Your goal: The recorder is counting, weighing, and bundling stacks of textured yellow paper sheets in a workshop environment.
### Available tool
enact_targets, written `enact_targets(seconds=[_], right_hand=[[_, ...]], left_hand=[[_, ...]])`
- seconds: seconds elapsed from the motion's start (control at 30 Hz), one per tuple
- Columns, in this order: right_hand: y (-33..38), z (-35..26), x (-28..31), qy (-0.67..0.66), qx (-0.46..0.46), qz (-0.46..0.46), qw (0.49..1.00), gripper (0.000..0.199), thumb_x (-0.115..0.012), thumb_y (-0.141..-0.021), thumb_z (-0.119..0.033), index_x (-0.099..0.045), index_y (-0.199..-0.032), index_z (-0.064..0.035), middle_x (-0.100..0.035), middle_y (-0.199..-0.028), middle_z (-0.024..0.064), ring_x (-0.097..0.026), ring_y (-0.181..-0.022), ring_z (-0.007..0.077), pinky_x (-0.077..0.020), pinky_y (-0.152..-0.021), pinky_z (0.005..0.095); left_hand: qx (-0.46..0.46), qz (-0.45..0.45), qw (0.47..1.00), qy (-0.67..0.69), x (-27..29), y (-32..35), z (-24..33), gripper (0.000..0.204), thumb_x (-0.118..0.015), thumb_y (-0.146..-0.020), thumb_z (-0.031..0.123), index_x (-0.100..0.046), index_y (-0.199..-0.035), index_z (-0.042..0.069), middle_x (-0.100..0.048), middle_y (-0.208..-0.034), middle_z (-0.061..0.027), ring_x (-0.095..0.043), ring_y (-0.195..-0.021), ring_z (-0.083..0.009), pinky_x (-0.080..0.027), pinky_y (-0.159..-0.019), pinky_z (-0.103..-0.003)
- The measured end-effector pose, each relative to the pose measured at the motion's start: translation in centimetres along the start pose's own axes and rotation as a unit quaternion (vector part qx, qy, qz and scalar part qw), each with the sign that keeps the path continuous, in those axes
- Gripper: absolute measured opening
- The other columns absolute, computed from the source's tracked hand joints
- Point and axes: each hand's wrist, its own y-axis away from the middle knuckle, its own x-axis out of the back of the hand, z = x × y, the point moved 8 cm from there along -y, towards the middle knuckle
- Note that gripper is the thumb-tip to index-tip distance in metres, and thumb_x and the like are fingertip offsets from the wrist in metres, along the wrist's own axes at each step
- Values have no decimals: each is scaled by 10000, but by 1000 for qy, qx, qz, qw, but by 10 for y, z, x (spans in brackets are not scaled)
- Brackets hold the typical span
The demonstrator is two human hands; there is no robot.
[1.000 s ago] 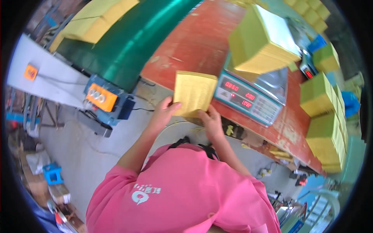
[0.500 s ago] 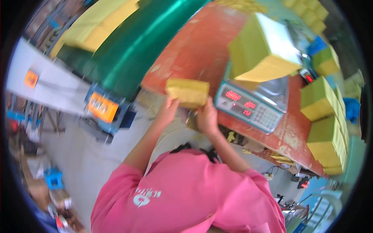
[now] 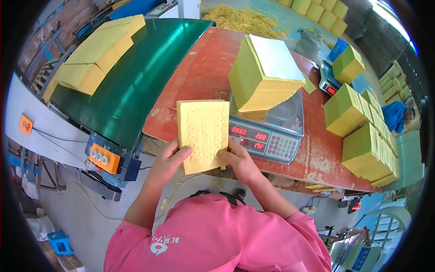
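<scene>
Between my hands I hold a stack of yellow paper sheets (image 3: 204,131), its punched face turned up toward me. My left hand (image 3: 171,158) grips its lower left side, thumb on top. My right hand (image 3: 238,159) grips the lower right side the same way. Just beyond my right hand is a teal digital scale (image 3: 274,147) with lit red digits. On its metal pan rests a tall block of yellow paper (image 3: 258,86) topped by a white sheet (image 3: 276,56).
Left of the red table (image 3: 181,84) runs a green conveyor belt (image 3: 136,77) carrying yellow paper blocks (image 3: 97,56). An orange button box (image 3: 105,157) sits at its near end. More paper stacks (image 3: 367,152) and a second scale (image 3: 327,79) stand at the right. Yellow scraps (image 3: 247,22) lie beyond the table.
The stack in my hands has been turned from edge-on to show its punched face. My view has shifted, and both hands keep their hold. The block stays on the scale.
</scene>
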Motion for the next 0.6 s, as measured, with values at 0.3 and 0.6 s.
enact_targets(seconds=[0.3, 0.6], right_hand=[[50, -106, 35, 230, 194, 115, 947, 264, -544, -954, -46, -565, -1201, 44, -655, -919, 68, -584, -730, 97, -492, -658, 252], [0, -267, 183, 382, 285, 344, 809, 279, -679, -871, -250, -671, -933, 22, -683, -809, 103, -610, -684, 132, -496, -660, 289]], left_hand=[[-132, 79, 981, -114, -13, 24, 61, 315, -562, -950, 157, -594, -1209, -19, -649, -1054, -56, -566, -932, -95, -457, -811, -271], [-191, 7, 974, 123, -23, 31, 81, 585, -550, -956, 259, -367, -1413, -55, -541, -1341, -159, -562, -1214, -248, -466, -1004, -375]])
